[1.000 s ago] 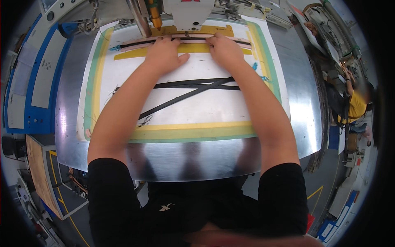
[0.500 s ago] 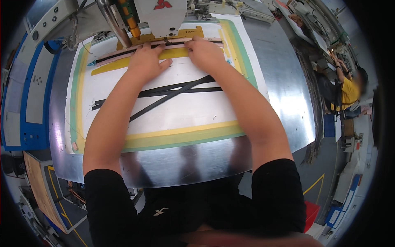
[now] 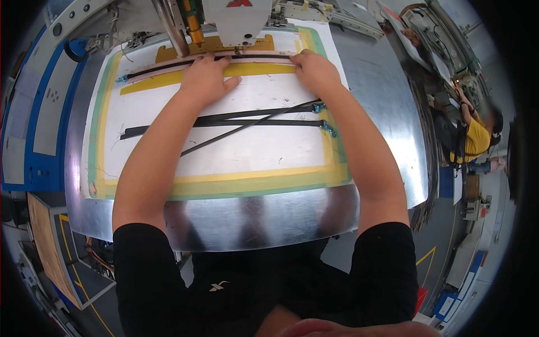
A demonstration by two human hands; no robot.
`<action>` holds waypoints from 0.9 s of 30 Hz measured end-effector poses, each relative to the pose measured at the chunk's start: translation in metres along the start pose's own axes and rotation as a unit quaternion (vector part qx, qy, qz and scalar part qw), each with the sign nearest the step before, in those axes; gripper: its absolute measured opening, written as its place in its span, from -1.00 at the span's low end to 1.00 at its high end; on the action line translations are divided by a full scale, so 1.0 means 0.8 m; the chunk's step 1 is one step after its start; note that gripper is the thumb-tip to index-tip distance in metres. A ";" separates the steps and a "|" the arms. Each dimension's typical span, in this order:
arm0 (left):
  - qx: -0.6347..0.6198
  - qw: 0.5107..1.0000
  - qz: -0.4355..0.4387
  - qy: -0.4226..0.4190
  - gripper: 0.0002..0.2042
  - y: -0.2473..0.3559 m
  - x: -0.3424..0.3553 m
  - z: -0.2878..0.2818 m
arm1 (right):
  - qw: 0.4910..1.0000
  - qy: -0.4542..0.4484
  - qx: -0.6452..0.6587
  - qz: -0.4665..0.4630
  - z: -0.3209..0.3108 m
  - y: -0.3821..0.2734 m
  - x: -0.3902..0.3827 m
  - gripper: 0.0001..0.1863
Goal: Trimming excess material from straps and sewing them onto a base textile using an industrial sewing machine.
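A long black strap (image 3: 168,68) lies along a pale pink strip (image 3: 264,61) at the far side of a white sheet (image 3: 252,151). My left hand (image 3: 206,81) rests on the strap left of the machine's needle area, its fingers laid over it and its thumb spread aside. Right of the machine, my right hand (image 3: 318,72) has its fingers closed at the strap's right part; the thumb is mostly hidden. A yellow strip (image 3: 154,84) runs just nearer than the pink one. Between my forearms lie several loose black straps (image 3: 264,122), crossing, some with blue-green ends.
A white sewing machine head (image 3: 236,25) hangs over the strap, beside a metal post (image 3: 171,28) and a brown notched plate (image 3: 216,42). Yellow and green tape borders the sheet on the metal table (image 3: 382,112). A co-worker in yellow (image 3: 476,137) sits far right.
My right hand has moved right along the strap, uncovering the loose straps' blue-green ends. My left hand has shifted slightly right. The sheet has slid left relative to the machine head.
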State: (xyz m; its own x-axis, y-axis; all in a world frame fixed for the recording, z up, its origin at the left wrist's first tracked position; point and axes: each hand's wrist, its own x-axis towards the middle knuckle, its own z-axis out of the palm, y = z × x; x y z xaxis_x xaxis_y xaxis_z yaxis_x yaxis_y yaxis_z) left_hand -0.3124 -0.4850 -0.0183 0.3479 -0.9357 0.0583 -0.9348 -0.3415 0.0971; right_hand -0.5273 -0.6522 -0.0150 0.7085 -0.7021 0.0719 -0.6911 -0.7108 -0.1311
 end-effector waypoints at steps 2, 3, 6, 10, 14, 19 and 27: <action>0.004 1.000 -0.010 0.000 -0.39 0.006 0.000 0.001 | 1.000 0.005 0.006 -0.010 0.003 0.000 0.002 -0.64; 0.008 1.000 -0.018 0.000 -0.39 0.009 0.000 0.001 | 1.000 0.005 0.007 -0.012 0.004 0.000 0.003 -0.64; -0.006 1.000 -0.014 -0.006 -0.40 0.009 0.007 0.009 | 1.000 0.007 0.015 -0.020 0.005 -0.001 0.004 -0.64; 0.010 1.000 -0.006 0.018 -0.41 0.021 0.011 0.023 | 1.000 0.004 0.013 -0.028 0.006 -0.002 0.006 -0.65; 0.008 0.999 -0.007 0.033 -0.43 0.041 0.007 0.016 | 0.999 0.017 0.025 -0.024 0.010 0.002 0.000 -0.64; 0.014 0.999 0.006 0.042 -0.42 0.046 0.016 0.025 | 0.999 0.010 0.019 -0.035 0.009 0.019 0.003 -0.61; 0.046 0.998 -0.001 0.048 -0.39 0.080 0.020 0.025 | 1.000 -0.007 0.016 -0.023 0.011 0.030 -0.003 -0.58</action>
State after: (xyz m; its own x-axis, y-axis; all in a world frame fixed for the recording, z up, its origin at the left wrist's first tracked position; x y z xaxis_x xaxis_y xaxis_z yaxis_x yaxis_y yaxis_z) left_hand -0.3682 -0.5234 -0.0314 0.3501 -0.9241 0.1532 -0.9354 -0.3535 0.0057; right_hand -0.5444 -0.6674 -0.0269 0.7421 -0.6672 0.0648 -0.6522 -0.7410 -0.1599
